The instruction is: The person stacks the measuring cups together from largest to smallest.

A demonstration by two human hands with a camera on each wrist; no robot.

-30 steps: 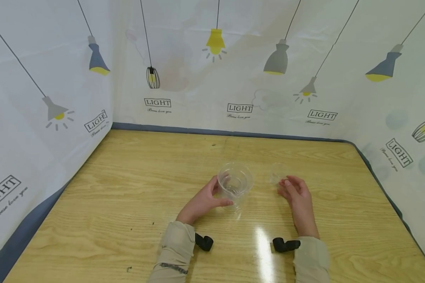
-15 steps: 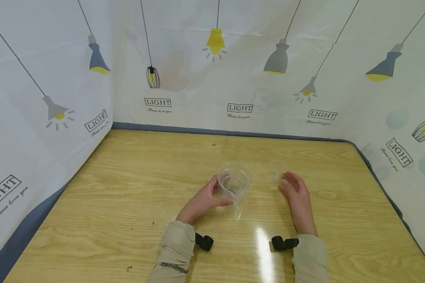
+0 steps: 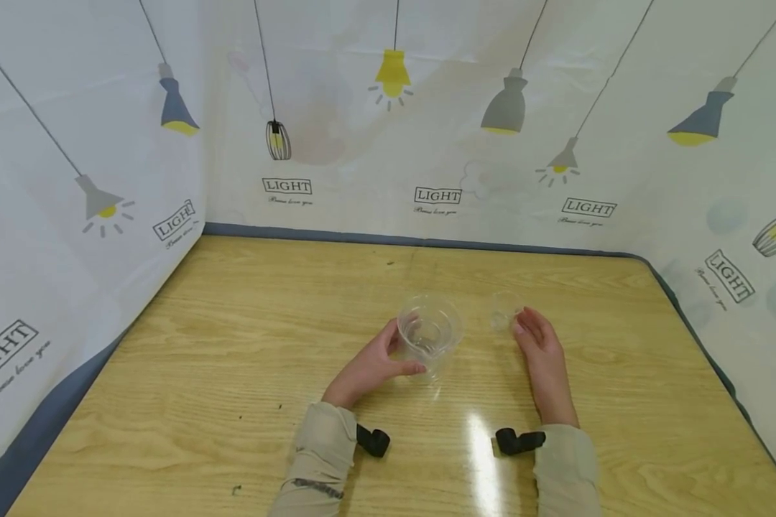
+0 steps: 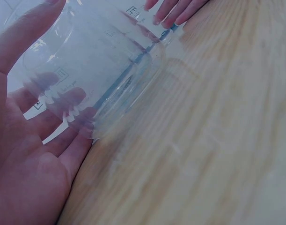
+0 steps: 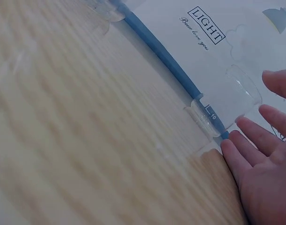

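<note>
My left hand [image 3: 381,359] holds a large clear beaker [image 3: 435,327] upright on the wooden table, its thumb across the near side and the fingers round the far left. The left wrist view shows the beaker's [image 4: 100,61] see-through wall with fingers behind it. To the right stands a smaller clear beaker [image 3: 504,314], faint against the wood. Beside it is my right hand [image 3: 544,352], fingertips right at its side. In the right wrist view this small beaker [image 5: 227,105] carries a "10" mark, and the thumb stands away from the extended fingers.
The wooden table [image 3: 246,323] is bordered at the back and sides by a white curtain [image 3: 343,165] printed with lamps and the word LIGHT. A bright glare lies on the tabletop between the forearms. Each wrist wears a black camera mount.
My right hand has shifted slightly forward and its bent fingers have loosened from the small beaker. My left hand and the large beaker stay where they were.
</note>
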